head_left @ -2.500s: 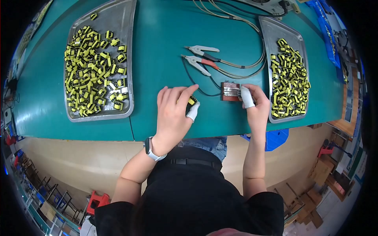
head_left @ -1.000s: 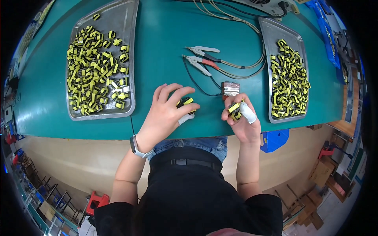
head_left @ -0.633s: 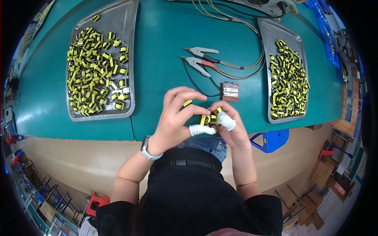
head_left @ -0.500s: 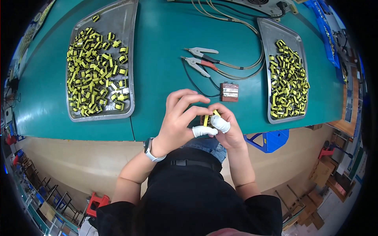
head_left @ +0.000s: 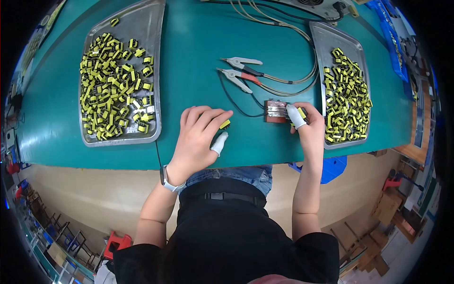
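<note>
My right hand [head_left: 306, 124], a white cot on its thumb, pinches a small yellow-and-black transformer [head_left: 301, 113] at the right edge of a reddish-brown block [head_left: 275, 111] with metal strips on top. Its pins are hidden, so contact with the strips cannot be made out. Left of the block, my left hand [head_left: 196, 137] curls over the table with another yellow transformer [head_left: 225, 124] at its fingertips. The left thumb also wears a white cot, and the palm side is hidden.
Metal trays heaped with yellow transformers stand left [head_left: 158, 94] and right [head_left: 323, 94]. Two clip leads [head_left: 241, 78] lie behind the block, their cables running to a light-coloured device [head_left: 317, 9] at the back. A blue stool [head_left: 333, 169] is below the table edge.
My hands have parted from their shared hold in front of me. The right hand moved right to the block with a transformer; the left moved left and slightly down, another transformer at its fingertips.
</note>
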Demonstrator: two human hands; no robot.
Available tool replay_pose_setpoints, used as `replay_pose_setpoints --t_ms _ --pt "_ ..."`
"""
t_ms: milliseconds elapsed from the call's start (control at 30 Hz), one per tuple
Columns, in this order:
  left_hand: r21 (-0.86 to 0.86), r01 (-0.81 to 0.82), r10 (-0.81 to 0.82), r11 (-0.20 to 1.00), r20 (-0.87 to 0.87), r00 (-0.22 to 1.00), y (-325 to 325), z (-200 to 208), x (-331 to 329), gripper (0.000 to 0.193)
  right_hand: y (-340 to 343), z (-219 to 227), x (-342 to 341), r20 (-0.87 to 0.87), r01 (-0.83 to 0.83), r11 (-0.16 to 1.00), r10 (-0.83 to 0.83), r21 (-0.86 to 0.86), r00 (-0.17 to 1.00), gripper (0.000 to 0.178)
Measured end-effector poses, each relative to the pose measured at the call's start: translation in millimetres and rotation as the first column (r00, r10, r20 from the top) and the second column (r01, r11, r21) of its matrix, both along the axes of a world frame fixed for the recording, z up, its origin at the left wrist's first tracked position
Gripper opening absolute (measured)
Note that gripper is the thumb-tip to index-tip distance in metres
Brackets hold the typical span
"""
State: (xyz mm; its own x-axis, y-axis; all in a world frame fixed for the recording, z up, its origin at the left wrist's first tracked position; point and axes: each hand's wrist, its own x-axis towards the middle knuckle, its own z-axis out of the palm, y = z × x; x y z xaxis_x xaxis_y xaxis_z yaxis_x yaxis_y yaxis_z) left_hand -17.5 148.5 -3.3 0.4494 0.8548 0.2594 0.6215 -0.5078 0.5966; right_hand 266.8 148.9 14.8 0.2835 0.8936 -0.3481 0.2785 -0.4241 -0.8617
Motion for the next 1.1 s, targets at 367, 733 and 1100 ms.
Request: replay_pose_setpoints --t_ms 367,733,1100 --pt "0.007 -0.051 0.051 0.999 0.013 0.999 2 8 3 0.034 -8 -10 -11 0.045 0.049 0.989 -0.055 0.138 0.997 0.015" --pt "-0.057 -0.05 0.068 0.997 0.374 0.925 -2 42 27 0.037 -18 -20 -45 -0.942 -0.138 0.99 0.07 0.026 0.329 0.042" --pt "-0.127 0.047 0.01 0.991 0.416 0.909 -20 36 22 0.04 -26 -19 -65 -0.929 -0.316 0.936 0.247 0.155 0.275 0.029"
